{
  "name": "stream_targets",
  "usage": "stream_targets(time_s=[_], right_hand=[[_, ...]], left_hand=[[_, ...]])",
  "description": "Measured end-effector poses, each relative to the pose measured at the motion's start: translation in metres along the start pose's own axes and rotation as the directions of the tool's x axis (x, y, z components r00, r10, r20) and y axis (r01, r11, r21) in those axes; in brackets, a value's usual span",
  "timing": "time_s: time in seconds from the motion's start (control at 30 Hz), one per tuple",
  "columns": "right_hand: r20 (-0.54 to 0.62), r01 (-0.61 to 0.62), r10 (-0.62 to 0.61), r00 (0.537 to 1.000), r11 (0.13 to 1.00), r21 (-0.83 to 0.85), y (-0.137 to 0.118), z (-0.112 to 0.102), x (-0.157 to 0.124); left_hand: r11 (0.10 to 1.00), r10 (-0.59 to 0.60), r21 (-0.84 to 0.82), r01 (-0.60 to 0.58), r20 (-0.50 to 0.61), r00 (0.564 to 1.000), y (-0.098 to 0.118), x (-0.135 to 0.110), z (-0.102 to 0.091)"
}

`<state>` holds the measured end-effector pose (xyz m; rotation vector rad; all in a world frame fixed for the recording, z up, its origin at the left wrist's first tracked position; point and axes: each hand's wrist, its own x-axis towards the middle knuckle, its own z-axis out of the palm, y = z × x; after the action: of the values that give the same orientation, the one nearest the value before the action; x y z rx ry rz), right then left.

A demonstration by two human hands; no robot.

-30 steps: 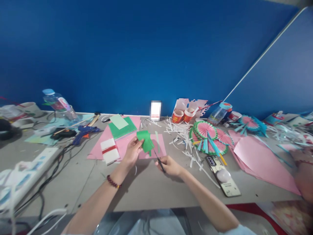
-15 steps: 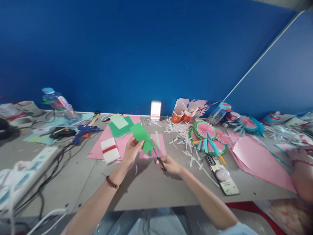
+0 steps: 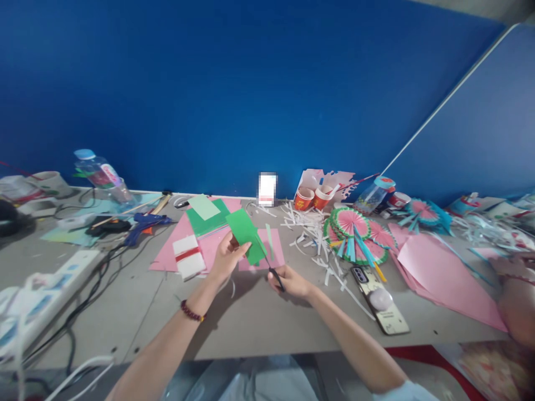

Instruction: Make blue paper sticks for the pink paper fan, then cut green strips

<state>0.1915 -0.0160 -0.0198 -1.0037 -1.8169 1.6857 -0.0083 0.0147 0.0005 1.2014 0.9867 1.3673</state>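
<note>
Pinched in my left hand (image 3: 229, 256) is a bright green sheet of paper (image 3: 243, 229), tilted above the table. My right hand (image 3: 290, 280) grips a pair of dark-handled scissors (image 3: 276, 278), whose blades meet the right edge of the green paper, where a narrow strip stands partly apart. Below lies a pink paper sheet (image 3: 276, 256) with a pale green strip (image 3: 270, 242) on it. Left of my hands, darker green sheets (image 3: 209, 220) rest on pink paper (image 3: 167, 256), beside a white bundle with a red band (image 3: 189, 266).
White paper scraps (image 3: 317, 239), pink-and-green paper fans (image 3: 351, 225) and a phone (image 3: 382, 303) lie to the right. Two red cups (image 3: 304, 197) stand by the blue wall. A glue gun (image 3: 146, 225), a bottle (image 3: 96, 170) and a power strip (image 3: 54, 295) are left. Another person's hand (image 3: 516, 273) rests far right.
The green paper has turned slightly more upright and shifted a little right, with my left hand following. The scissors blades now lie closer along its right edge.
</note>
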Motion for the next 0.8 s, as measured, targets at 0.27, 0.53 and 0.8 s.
stream_targets(time_s=[0.27, 0.53, 0.8], right_hand=[[0.006, 0.021, -0.021, 1.000, 1.000, -0.017, -0.0006, -0.0011, -0.0001], [-0.019, 0.010, -0.010, 1.000, 1.000, -0.008, 0.0030, 0.0002, 0.0003], [-0.031, 0.009, -0.009, 0.999, 1.000, 0.005, 0.0018, 0.0011, 0.0007]], left_hand=[[1.000, -0.021, 0.014, 0.021, 0.008, 1.000, -0.0001, -0.0009, 0.0004], [1.000, -0.023, 0.020, 0.023, -0.005, 1.000, -0.0030, 0.0000, -0.0008], [0.999, -0.028, 0.032, 0.028, 0.000, 1.000, -0.0030, 0.0005, -0.0009]])
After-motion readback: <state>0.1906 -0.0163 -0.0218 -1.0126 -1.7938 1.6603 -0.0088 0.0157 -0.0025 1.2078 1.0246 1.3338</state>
